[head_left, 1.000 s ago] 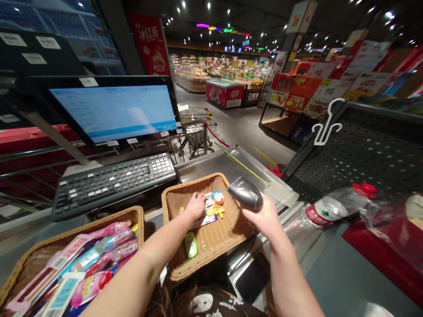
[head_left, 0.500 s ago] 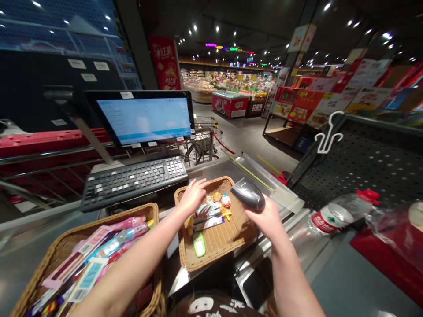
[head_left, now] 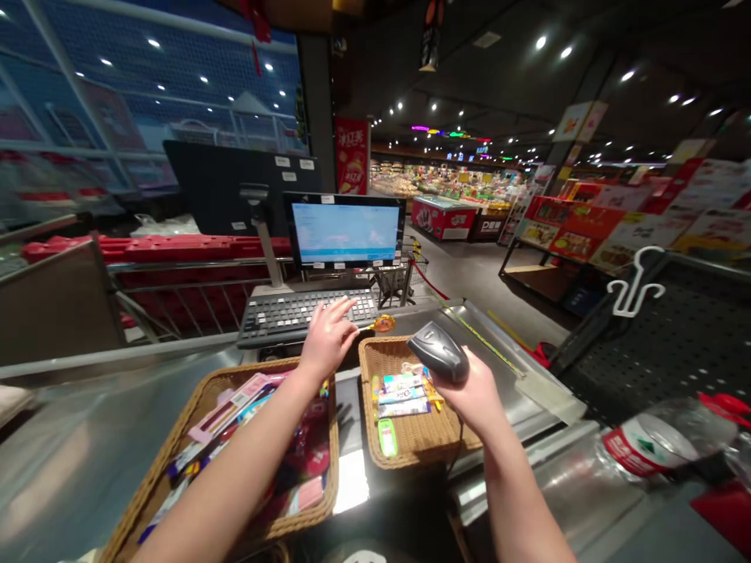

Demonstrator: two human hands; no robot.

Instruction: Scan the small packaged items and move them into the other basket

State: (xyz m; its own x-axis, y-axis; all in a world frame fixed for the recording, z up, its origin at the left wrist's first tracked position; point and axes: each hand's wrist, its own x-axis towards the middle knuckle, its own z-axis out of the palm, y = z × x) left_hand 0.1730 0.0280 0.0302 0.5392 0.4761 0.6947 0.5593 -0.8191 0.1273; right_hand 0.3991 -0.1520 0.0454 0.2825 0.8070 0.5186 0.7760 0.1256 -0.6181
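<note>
One left hand (head_left: 326, 338) spread, orange packet (head_left: 383, 323) just beyond; right hand (head_left: 476, 395) gripping a barcode scanner (head_left: 439, 352)

rough woven wicker basket (head_left: 414, 442), glossy grey plastic barcode scanner (head_left: 439, 352), smooth stainless steel checkout counter (head_left: 64, 461)

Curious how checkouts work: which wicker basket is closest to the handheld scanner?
The smaller wicker basket, on the right, directly beneath the handheld scanner in the right hand; the other wicker basket sits further left, under the left forearm.
</note>
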